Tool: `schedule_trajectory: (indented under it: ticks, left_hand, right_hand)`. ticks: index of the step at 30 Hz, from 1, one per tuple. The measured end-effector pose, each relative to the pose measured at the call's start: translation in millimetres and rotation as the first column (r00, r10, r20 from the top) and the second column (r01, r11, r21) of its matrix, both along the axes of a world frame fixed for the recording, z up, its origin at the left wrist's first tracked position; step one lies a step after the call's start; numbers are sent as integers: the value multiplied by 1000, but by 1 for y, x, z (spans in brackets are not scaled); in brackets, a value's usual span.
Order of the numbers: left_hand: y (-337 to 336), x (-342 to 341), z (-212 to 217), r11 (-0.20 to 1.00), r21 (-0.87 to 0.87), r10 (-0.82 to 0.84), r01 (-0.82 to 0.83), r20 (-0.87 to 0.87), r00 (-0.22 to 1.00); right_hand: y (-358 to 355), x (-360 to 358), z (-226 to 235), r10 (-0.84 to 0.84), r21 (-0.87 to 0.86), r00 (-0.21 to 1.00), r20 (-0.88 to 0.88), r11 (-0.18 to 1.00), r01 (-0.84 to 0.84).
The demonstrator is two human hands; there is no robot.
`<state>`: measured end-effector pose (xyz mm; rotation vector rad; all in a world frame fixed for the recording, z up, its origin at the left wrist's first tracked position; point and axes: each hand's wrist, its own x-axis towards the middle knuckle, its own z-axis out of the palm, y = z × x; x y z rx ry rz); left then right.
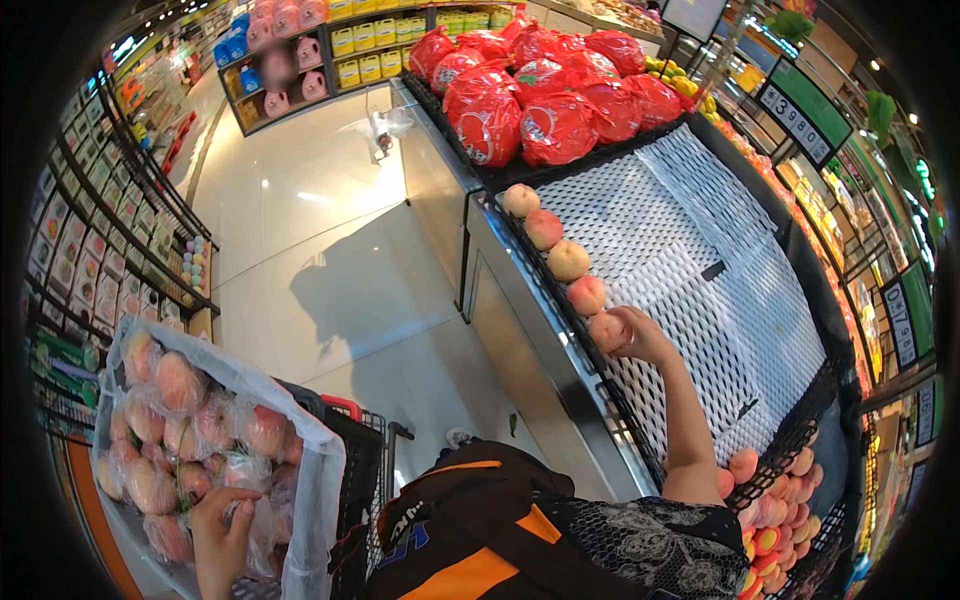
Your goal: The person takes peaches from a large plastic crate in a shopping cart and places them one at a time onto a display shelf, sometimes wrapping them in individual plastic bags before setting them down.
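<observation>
My right hand [640,338] has its fingers closed round a peach [606,332] at the near end of a single row along the display's left edge. Beyond it in that row lie more peaches [568,260], touching or nearly so, on a white foam net mat [690,330]. At the lower left, my left hand [225,525] is over a crate lined with white sheeting [318,470]. Its thumb and fingers are curled together against clear plastic; what they grip, if anything, is hidden. Peaches in clear plastic wrapping [180,385] fill the crate.
Red bagged goods [545,95] are piled at the display's far end. More peaches [785,510] lie behind a black mesh divider at the near right. A cart with a red-trimmed handle [342,407] stands beside the crate. Wire shelving [110,230] lines the left side.
</observation>
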<state>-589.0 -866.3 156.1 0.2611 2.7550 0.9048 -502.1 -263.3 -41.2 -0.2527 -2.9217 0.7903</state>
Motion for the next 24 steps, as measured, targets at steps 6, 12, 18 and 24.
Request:
schedule_trajectory:
  ticks: [6, 12, 18, 24]
  left_hand:
    - [-9, 3, -7, 991, -5, -133, 133, -8, 991]
    - [-22, 1, -13, 942, 20, -337, 336, 82, 938]
    - [-21, -9, -2, 998, 49, 39, -38, -19, 999]
    - [-12, -3, -37, 921, 365, -199, 136, 142, 970]
  right_hand:
    - [5, -2, -20, -33, -153, 999, 38, 987, 39]
    - [38, 9, -8, 3, 357, 978, 210, 931, -80]
    - [-95, -67, 118, 140, 303, 958, -250, 951, -60]
    - [-266, -126, 184, 690, 293, 579, -434, 716, -634]
